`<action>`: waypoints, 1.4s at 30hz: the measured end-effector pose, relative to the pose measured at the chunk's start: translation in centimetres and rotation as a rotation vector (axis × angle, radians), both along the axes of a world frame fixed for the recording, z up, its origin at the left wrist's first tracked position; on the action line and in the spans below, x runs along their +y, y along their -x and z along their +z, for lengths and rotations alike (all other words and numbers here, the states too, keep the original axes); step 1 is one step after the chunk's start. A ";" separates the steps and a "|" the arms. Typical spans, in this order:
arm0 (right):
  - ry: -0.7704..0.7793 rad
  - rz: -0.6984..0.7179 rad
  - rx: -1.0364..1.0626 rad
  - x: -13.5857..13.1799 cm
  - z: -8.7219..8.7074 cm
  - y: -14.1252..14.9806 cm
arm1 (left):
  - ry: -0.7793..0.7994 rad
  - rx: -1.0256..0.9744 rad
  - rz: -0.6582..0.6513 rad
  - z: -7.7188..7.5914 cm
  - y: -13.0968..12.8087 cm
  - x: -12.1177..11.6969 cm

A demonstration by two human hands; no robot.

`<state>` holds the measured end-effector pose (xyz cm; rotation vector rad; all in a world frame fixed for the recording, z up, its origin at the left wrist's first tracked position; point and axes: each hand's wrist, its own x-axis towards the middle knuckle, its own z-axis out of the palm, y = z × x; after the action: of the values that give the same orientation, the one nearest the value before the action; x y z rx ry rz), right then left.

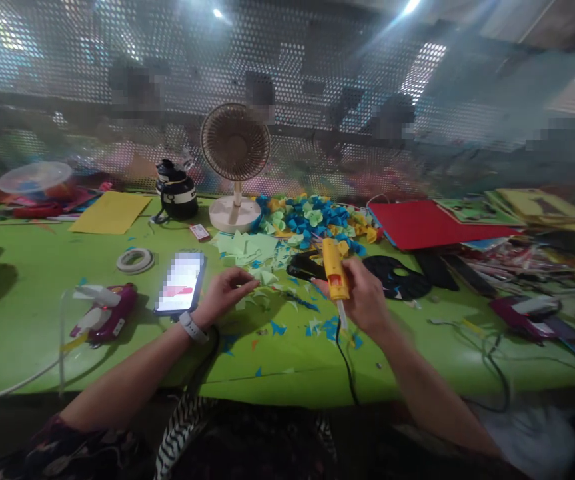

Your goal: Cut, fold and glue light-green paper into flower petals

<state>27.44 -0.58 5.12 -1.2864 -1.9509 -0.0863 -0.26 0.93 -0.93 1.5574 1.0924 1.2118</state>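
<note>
Yellow glue gun (pixel 337 270) is over the green table (pixel 32 293), in front of a heap of folded paper (pixel 312 215); the right hand (pixel 367 293) wraps round the gun; the left hand (pixel 224 293) curls near pale scraps (pixel 266 277), anything pinched there I cannot tell

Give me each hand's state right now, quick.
Left hand: fingers partly curled beside pale green paper pieces; whether it holds anything cannot be told.
Right hand: closed around the yellow glue gun.
</note>
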 end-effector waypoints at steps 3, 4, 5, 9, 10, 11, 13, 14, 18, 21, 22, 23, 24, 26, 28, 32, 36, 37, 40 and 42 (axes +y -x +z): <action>0.075 -0.113 -0.077 1.0 -0.4 -3.3 | -0.024 0.044 0.021 -0.2 0.1 0.0; 0.112 -0.173 -0.107 1.4 -0.8 -4.7 | -0.037 0.059 0.025 -0.3 0.2 0.0; 0.158 -0.242 -0.136 2.0 -1.2 -6.2 | -0.050 0.072 0.027 -0.4 0.2 0.0; 0.358 -0.505 -0.242 4.0 -2.9 -12.4 | -0.078 0.100 0.014 -0.7 0.2 0.2; 0.404 -0.547 -0.263 4.5 -3.2 -13.7 | -0.082 0.107 0.017 -0.8 0.2 0.2; 0.439 -0.579 -0.290 4.8 -3.5 -14.9 | -0.086 0.114 0.020 -0.8 0.2 0.3; 0.478 -0.584 -0.346 5.4 -4.0 -16.5 | -0.091 0.126 0.025 -0.9 0.2 0.4; 0.486 -0.561 -0.368 5.7 -4.2 -17.1 | -0.093 0.130 0.028 -1.0 0.2 0.4; 0.530 -0.418 -0.392 5.9 -4.5 -18.4 | -0.101 0.134 0.037 -0.9 0.3 0.4; 0.527 -0.438 -0.431 5.4 -3.7 -17.7 | -0.094 0.118 0.046 -0.8 0.3 0.5; 0.481 -0.453 -0.445 5.0 -3.2 -17.0 | -0.090 0.123 0.053 -0.8 0.3 0.5; 0.410 -0.451 -0.435 4.6 -2.7 -15.8 | -0.087 0.130 0.057 -0.8 0.3 0.5; 0.353 -0.416 -0.401 4.1 -2.1 -14.3 | -0.080 0.131 0.056 -0.8 0.3 0.5; 0.329 -0.222 -0.340 3.1 -1.2 -10.3 | -0.037 0.110 0.057 -0.7 0.2 0.5; 0.364 0.057 -0.303 2.3 -0.7 -5.7 | 0.043 0.055 0.073 -0.4 0.1 0.4; 0.420 0.449 -0.353 1.6 -1.4 2.2 | 0.142 -0.027 0.110 0.5 0.0 0.2; 0.452 0.530 -0.435 2.0 -3.2 5.7 | 0.159 -0.060 0.107 0.6 0.0 0.3; 0.460 0.528 -0.449 2.1 -3.6 6.0 | 0.163 -0.069 0.105 0.4 0.0 0.3; 0.462 0.525 -0.440 2.3 -4.8 6.3 | 0.168 -0.105 0.090 -0.2 0.1 0.6; 0.456 0.527 -0.403 2.3 -5.2 6.3 | 0.162 -0.119 0.080 -0.5 0.1 0.7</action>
<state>21.10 1.72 -0.11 -1.0279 -2.7129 0.4127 -0.38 1.59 -1.43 1.3137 1.1537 1.2211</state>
